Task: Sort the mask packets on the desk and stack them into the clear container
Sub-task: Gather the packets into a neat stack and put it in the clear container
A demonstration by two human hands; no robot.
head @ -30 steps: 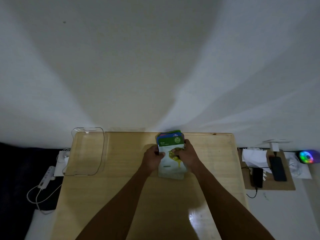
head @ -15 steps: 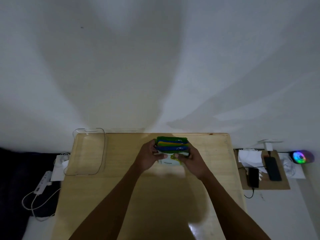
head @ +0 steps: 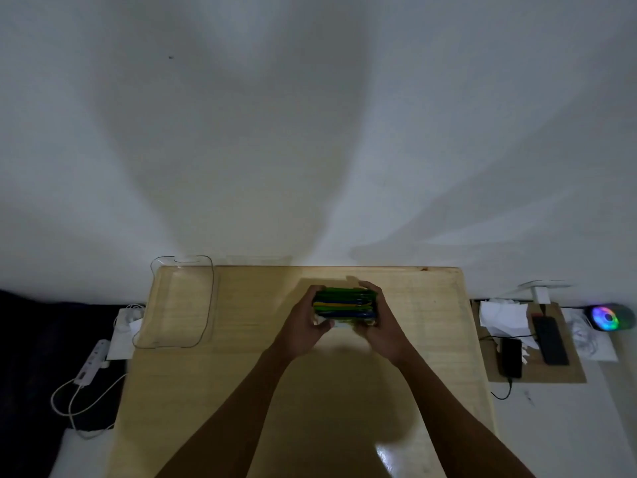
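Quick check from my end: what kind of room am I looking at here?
Probably a home room or bedroom, dimly lit: a small wooden desk pushed against a plain white wall, a power strip on the floor, and phones charging beside a colour-lit gadget.

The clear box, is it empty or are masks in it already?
Empty. Through the clear box only bare desk wood shows. All the packets are bunched between the left hand and right hand.

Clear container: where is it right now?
In the head view the clear container sits empty at the desk's far left corner by the wall, left of the packet stack held in both hands.
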